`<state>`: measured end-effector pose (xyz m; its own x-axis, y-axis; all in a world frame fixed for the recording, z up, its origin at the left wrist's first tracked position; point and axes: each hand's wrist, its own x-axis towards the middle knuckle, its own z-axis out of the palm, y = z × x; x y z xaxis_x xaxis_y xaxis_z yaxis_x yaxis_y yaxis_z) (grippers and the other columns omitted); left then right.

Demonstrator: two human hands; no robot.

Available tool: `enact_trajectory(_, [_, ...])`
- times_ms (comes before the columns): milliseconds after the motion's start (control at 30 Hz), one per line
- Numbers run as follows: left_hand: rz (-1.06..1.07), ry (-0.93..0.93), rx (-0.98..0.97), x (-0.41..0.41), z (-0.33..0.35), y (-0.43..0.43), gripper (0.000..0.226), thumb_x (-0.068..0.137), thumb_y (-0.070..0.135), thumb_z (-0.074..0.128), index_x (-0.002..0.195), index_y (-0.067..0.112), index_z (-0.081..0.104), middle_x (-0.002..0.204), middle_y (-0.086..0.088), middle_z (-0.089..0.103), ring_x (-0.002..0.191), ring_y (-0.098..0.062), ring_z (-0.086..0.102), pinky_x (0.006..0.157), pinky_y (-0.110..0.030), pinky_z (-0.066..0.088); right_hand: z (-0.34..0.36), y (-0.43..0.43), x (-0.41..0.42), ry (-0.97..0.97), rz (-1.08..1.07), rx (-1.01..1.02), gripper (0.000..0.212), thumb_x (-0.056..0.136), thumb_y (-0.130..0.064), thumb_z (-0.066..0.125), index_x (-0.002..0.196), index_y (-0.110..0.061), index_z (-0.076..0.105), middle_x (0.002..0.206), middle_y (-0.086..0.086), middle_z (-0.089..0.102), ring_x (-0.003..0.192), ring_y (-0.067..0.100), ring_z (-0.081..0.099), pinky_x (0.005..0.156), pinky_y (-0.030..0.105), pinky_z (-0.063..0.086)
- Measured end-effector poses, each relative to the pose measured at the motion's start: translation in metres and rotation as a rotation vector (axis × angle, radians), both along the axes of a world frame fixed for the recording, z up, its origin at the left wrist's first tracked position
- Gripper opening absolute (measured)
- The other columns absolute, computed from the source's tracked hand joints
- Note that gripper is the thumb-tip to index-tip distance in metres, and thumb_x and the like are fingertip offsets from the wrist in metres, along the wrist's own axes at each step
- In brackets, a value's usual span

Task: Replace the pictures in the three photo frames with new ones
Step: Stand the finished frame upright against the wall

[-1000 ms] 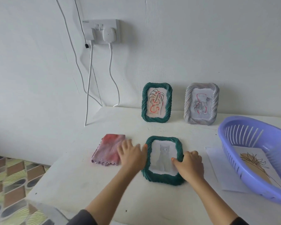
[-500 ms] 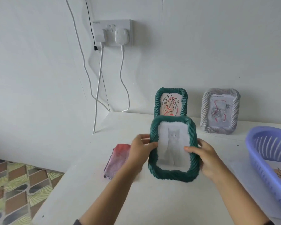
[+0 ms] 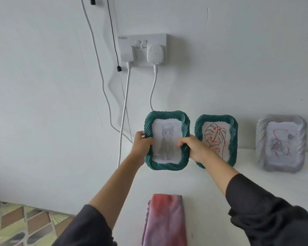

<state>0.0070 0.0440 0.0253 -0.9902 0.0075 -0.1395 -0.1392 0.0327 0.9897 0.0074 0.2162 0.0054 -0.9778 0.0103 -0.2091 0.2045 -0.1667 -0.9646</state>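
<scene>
While the left hand (image 3: 141, 143) and the right hand (image 3: 194, 148) hold the dark green twisted-rim photo frame (image 3: 167, 164) with its grey cat picture (image 3: 165, 137) upright by the wall (image 3: 220, 77), just left of the matching green frame (image 3: 216, 139) with a leaf drawing, the step appears to be standing it on the white table (image 3: 203, 185). The left hand grips the left rim, thumb in front, and the right hand pinches the right rim with curled fingers (image 3: 184, 142); whether the base touches the table is unclear. Set the bottom edge down first, lean it back clear of its neighbour, and loosen only once steady.
</scene>
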Motion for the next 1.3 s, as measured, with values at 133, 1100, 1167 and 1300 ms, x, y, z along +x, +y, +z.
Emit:
enact_trajectory(133, [-0.022,-0.023,-0.007,-0.037,-0.016,-0.008,0.03,0.085,-0.007,0.042,0.11,0.009,0.039,0.081,-0.005,0.051,0.066,-0.017,0.048,0.055,-0.025,0.042,-0.012,-0.008,-0.032,-0.048,-0.028,0.048,0.041,0.078,0.013,0.041,0.047,-0.015,0.037,0.04,-0.005,0.04,0.05,0.013,0.035,0.048,0.022,0.028])
enact_trajectory(1100, [-0.129,0.094,-0.1,-0.046,-0.08,-0.021,0.052,0.087,-0.004,0.052,0.135,0.015,0.043,0.109,-0.012,0.058,0.097,-0.027,0.058,0.083,-0.035,0.054,-0.065,-0.006,-0.006,0.085,-0.073,0.26,0.034,0.085,0.005,0.058,0.116,-0.008,0.052,0.089,0.009,0.064,0.083,0.023,0.06,0.084,0.037,0.052])
enact_trajectory(1167, [-0.131,0.096,-0.102,-0.044,-0.079,-0.02,0.053,0.088,-0.003,0.052,0.136,0.015,0.042,0.106,-0.01,0.059,0.095,-0.025,0.058,0.082,-0.032,0.054,-0.065,-0.007,-0.005,0.082,-0.074,0.29,0.039,0.085,0.003,0.058,0.123,-0.005,0.05,0.096,0.013,0.064,0.09,0.024,0.061,0.092,0.043,0.05])
enact_trajectory(1300, [-0.084,0.11,-0.146,-0.043,-0.082,-0.019,0.067,0.085,0.005,0.06,0.144,0.021,0.033,0.124,-0.007,0.054,0.109,-0.022,0.055,0.088,-0.034,0.052,-0.058,-0.007,0.003,0.041,-0.064,0.346,0.05,0.086,-0.011,0.063,0.132,-0.009,0.042,0.104,0.01,0.065,0.089,0.015,0.062,0.079,0.023,0.05])
